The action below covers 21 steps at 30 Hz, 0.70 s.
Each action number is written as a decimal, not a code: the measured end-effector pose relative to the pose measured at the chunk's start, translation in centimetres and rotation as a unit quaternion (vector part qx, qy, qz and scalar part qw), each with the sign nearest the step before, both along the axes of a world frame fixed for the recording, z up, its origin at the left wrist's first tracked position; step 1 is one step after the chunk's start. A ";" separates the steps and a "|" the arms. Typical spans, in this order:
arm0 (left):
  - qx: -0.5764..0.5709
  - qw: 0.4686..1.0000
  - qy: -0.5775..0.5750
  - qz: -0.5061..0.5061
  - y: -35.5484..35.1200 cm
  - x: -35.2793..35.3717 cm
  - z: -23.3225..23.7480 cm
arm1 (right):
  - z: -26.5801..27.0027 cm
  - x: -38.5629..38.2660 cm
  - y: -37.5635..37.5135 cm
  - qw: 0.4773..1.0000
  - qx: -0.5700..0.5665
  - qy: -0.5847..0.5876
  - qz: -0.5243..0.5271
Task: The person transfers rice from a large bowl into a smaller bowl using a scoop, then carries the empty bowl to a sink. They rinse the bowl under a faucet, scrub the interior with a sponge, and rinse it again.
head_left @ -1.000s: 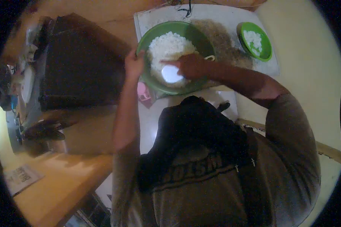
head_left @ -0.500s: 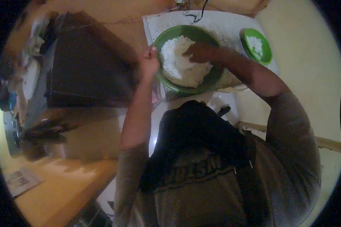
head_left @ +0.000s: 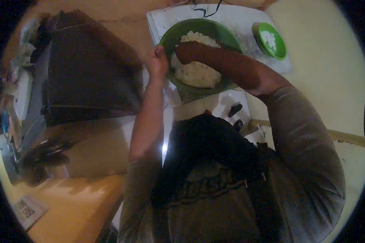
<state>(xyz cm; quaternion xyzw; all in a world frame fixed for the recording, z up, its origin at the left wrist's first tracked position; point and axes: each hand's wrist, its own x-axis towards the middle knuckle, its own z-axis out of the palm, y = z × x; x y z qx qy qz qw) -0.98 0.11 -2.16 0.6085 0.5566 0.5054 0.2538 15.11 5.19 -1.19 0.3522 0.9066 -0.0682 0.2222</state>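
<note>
On one white table (head_left: 172,19) we see two bowls, both green. One is big and one is small. The big bowl (head_left: 228,34) is close to us, and it is full of one wide heap of white crumbs (head_left: 198,75). The heap sits in the middle of the bowl, with bare green around part of it.

We have two hands at work. Our left hand (head_left: 157,64) holds the left side of the big bowl by its rim, with one thumb up. Our right hand (head_left: 185,52) is down inside the same bowl, on the crumbs, with its fingers bent in. We cannot tell if it has any crumbs in its grip.

The small bowl (head_left: 280,53) is to the right, apart from the big one. We see one little pile of white bits (head_left: 267,39) in it. One black cord (head_left: 207,14) lies at the back of the table.

To our left stands one big dark box (head_left: 93,69). Lower down, one card (head_left: 29,211) with letters lies on one brown table (head_left: 77,206).
</note>
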 end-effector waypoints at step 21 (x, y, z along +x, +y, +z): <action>-0.011 0.997 0.074 0.022 -0.5 1.9 1.4 | -7.7 13.8 6.0 0.897 0.005 0.405 -0.177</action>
